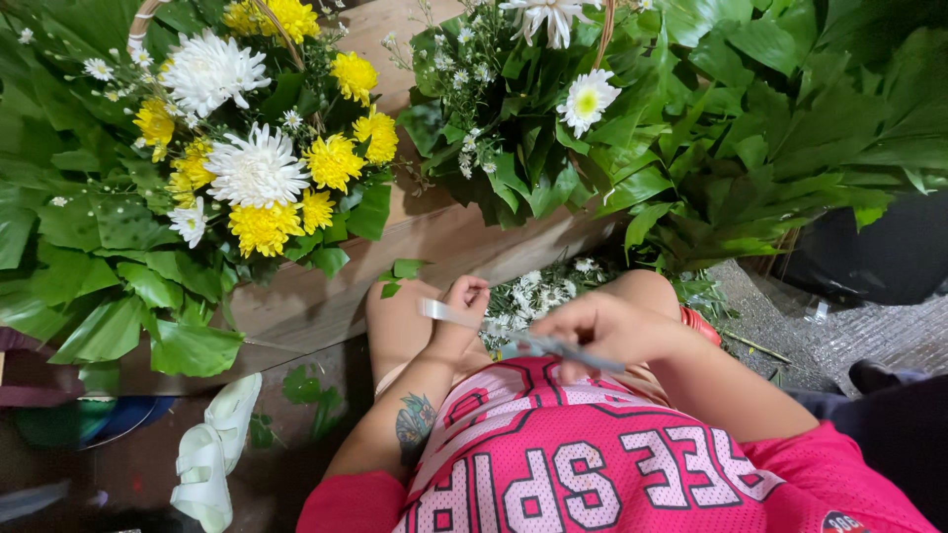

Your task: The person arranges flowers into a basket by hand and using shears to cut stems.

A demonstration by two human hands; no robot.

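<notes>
You are sitting in what is looking like a florist's workroom or flower stall; a basket arrangement (247, 148) of white and yellow chrysanthemums is standing on a rough wooden bench (326, 296) in front of you; a second arrangement (538, 118), thick with broad green leaves and small white blossoms, is standing just beside it; more foliage (790, 128) is crowding the right side; loose leaves (395, 276) are lying on the bench and on the dark floor (296, 464); a bunch of tiny white flowers (538, 296) is resting below the bench edge; a pale green sandal (212, 449) is lying on the floor.
</notes>
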